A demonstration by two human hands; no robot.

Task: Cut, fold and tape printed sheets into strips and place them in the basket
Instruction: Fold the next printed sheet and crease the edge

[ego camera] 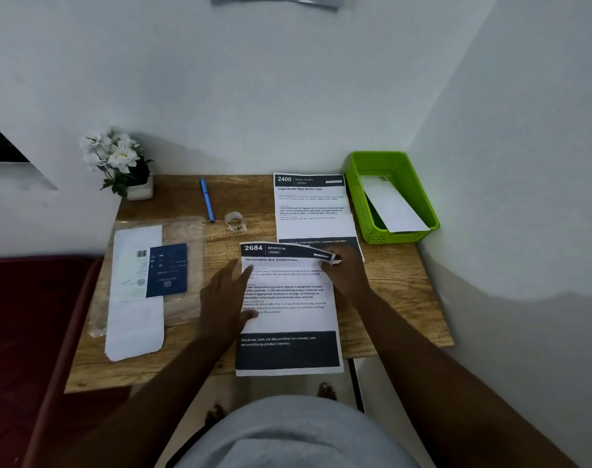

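Folding looks to be the step in hand: the white printed sheet headed "2684 Bedroom" [289, 309] lies at the near middle of the wooden tabletop [399, 292], its bottom edge hanging over the front. The right hand [347, 275] pinches the sheet's top right corner at about one o'clock from its middle and has that corner lifted and curling toward the person. The left hand [225, 295] lies with straight, spread fingers pressing the sheet's left edge at nine o'clock.

To do this well, I would judge that the left palm should hold firm so the paper does not slide, while the right brings the top edge down square to the sides before any crease is pressed; a skewed start will give a crooked strip.

A second printed sheet headed "2400" [313, 204] lies just beyond, at twelve o'clock. The bright green slotted plastic basket [362, 204] stands at two o'clock, with one folded white strip [394, 206] already leaning inside. The small clear tape roll [234, 219] sits at eleven o'clock, with a blue pen [207, 200] beside it. No scissors are in view.
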